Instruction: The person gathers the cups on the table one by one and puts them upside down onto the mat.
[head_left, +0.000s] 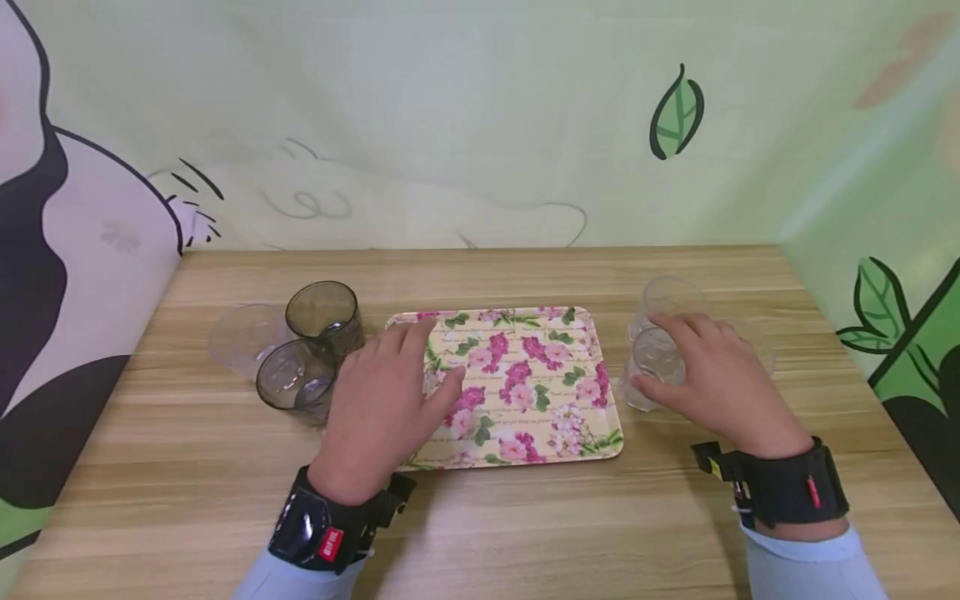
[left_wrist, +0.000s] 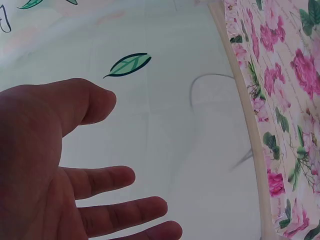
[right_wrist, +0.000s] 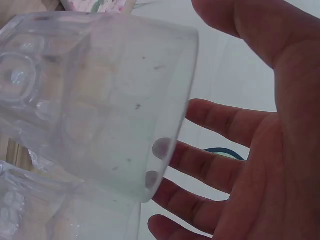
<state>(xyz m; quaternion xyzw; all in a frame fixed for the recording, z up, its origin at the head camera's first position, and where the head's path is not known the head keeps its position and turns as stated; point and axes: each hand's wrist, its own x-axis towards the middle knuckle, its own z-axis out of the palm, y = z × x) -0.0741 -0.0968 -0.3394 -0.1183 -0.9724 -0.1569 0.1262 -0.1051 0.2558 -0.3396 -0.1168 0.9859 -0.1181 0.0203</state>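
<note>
My left hand (head_left: 386,408) hovers over the left part of a flowered tray (head_left: 517,383), thumb and fingers spread, holding nothing. Just left of it stand two smoky dark glasses (head_left: 322,308) and a clear cup (head_left: 238,342). At the tray's right side, my right hand (head_left: 723,379) reaches over a group of clear cups, its thumb and fingers apart around the nearest clear cup (head_left: 637,387). In the right wrist view this cup (right_wrist: 115,95) has fingertips behind its rim, while the thumb is clear of it; contact cannot be told. Another clear cup (head_left: 671,292) stands behind.
All stands on a wooden table (head_left: 525,533). A painted wall (head_left: 450,125) with leaf drawings rises along the back edge, and patterned panels flank both sides. In the right wrist view a second clear cup (right_wrist: 90,215) sits close beside the first.
</note>
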